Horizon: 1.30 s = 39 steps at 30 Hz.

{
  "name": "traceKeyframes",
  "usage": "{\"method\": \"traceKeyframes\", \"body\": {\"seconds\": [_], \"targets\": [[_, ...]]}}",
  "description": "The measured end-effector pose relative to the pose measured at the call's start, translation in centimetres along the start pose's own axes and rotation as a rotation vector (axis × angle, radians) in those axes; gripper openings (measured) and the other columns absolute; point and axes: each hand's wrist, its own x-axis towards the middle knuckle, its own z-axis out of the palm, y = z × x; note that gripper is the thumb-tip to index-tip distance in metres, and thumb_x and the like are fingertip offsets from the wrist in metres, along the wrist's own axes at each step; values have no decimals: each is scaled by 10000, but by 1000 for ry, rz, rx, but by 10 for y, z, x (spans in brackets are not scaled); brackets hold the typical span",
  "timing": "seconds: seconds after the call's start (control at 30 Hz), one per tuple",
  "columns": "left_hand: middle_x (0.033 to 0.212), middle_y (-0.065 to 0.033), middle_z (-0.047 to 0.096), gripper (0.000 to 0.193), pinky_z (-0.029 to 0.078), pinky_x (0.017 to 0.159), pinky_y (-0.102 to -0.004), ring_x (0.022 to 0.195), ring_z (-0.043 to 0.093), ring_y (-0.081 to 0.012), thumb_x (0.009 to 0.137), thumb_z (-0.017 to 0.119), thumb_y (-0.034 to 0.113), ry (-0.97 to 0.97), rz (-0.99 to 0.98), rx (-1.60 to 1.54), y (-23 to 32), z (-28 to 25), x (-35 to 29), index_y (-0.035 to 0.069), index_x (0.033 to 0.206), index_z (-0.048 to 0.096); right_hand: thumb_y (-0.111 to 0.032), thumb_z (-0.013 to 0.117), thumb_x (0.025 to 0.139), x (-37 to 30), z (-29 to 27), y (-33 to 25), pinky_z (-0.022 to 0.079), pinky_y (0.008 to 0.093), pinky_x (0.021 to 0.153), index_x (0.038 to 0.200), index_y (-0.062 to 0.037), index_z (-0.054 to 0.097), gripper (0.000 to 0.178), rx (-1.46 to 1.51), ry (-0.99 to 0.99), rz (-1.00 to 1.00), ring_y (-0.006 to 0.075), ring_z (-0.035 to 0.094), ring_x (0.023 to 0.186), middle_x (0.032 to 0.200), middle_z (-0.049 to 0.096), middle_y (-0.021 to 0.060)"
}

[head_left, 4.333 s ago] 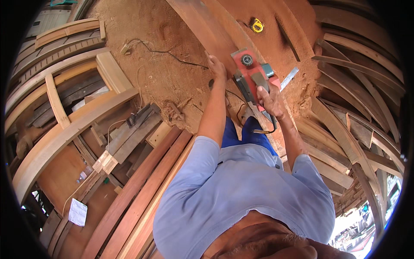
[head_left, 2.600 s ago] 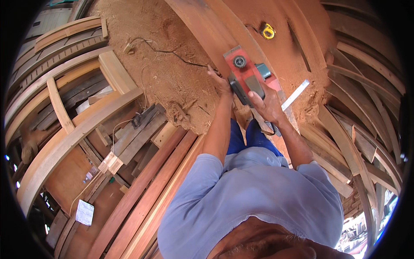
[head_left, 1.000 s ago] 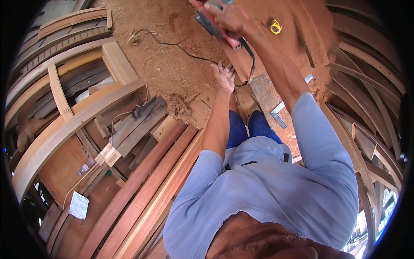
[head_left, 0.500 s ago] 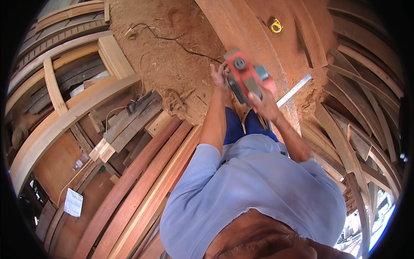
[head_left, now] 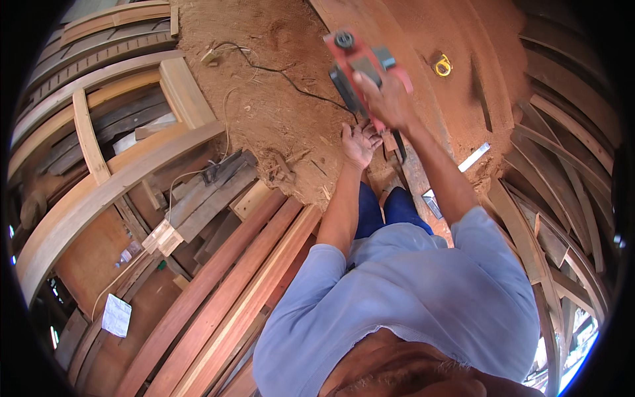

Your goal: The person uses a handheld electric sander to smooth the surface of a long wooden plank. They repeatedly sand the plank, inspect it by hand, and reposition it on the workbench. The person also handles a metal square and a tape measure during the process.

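My right hand (head_left: 389, 99) is wrapped around the handle of a red electric planer (head_left: 372, 85), held out ahead of me over a long reddish wooden board (head_left: 380, 33). The planer has a round dark knob at its far end and a dark cord at the near end. My left hand (head_left: 361, 142) is palm up by the planer's near end, fingers slightly curled and apart. Its fingertips are close to the tool; whether they touch it I cannot tell. A flat metal ruler (head_left: 474, 157) lies to the right, partly behind my right forearm.
A yellow tape measure (head_left: 442, 65) sits on sawdust-covered wood at the far right. A black cable (head_left: 297, 87) crosses the ground to the left. Curved wooden pieces (head_left: 562, 126) are piled at right; a wooden frame (head_left: 112, 169) and reddish planks (head_left: 225, 278) are at left.
The planer has moved away from me and slightly left, with my right hand on it. My left hand has shifted from beside the planer's far part to its near end.
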Motion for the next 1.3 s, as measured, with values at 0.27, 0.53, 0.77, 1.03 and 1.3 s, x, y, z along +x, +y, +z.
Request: {"method": "traceKeyframes", "body": {"seconds": [0.27, 0.53, 0.77, 1.03, 1.3], "targets": [[1400, -178, 541, 968, 308, 1136, -526, 1220, 551, -353, 936, 322, 805, 45, 42, 91, -7, 3, 2, 70, 1564, 282, -579, 506, 991, 157, -17, -51, 511, 411, 714, 1144, 0, 649, 615, 223, 82, -331, 276, 647, 720, 800, 655, 144], [1471, -249, 479, 969, 267, 1165, -542, 1328, 483, -415, 959, 282, 788, 39, 53, 137, -6, 11, 0, 61, 1595, 211, -620, 493, 988, 15, -26, 31, 491, 349, 662, 1111, -2, 640, 647, 60, 74, -99, 154, 589, 664, 731, 591, 34], [1347, -234, 564, 976, 406, 1001, -461, 1081, 612, -314, 961, 272, 780, 123, 76, 234, -4, 10, 2, 23, 1577, 249, -432, 637, 959, -211, -21, 111, 528, 427, 860, 1262, 28, 594, 553, 140, 36, -54, 323, 693, 957, 1001, 690, 240], [1214, -135, 643, 964, 424, 636, -285, 835, 583, -152, 966, 251, 792, 320, 180, 231, -24, 12, 16, 22, 1541, 326, -421, 647, 956, -176, -17, 89, 545, 433, 834, 1257, 43, 596, 555, 195, 41, 40, 330, 718, 917, 955, 709, 236], [1487, -189, 500, 700, 348, 1183, -386, 1379, 482, -318, 1096, 192, 542, 391, 545, 519, -63, 21, 50, 2, 1494, 393, -652, 578, 931, 74, -16, 7, 527, 447, 850, 1269, -34, 625, 707, -124, 184, -308, 390, 703, 960, 988, 710, 261]]}}
